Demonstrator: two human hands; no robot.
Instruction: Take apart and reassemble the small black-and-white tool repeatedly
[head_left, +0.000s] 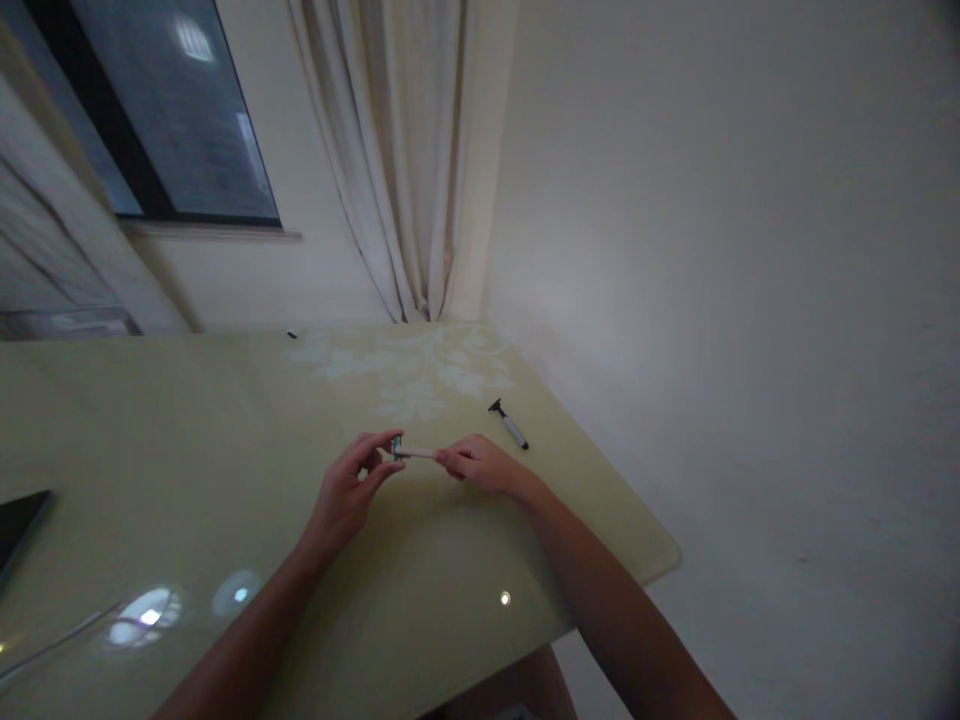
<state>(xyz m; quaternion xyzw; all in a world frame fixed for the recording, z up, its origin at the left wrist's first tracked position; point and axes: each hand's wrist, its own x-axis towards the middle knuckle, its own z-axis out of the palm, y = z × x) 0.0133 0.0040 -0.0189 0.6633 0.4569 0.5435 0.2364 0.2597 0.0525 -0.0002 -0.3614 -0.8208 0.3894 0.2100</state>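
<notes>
My left hand pinches a small dark and teal piece by its two ends, between thumb and forefinger. It looks like a razor cartridge, though it is too small to be sure. In my right hand is a thin pale stick, gripped between thumb and fingers. The stick's far end meets the small piece, and its near end is hidden in my hand. Beyond my right hand, a razor with a grey handle and a black head lies on the table.
The glossy pale green table ends at a wall on the right. A dark flat device and a cable lie at the left. At the back edge is a small black object. Curtains hang behind the table.
</notes>
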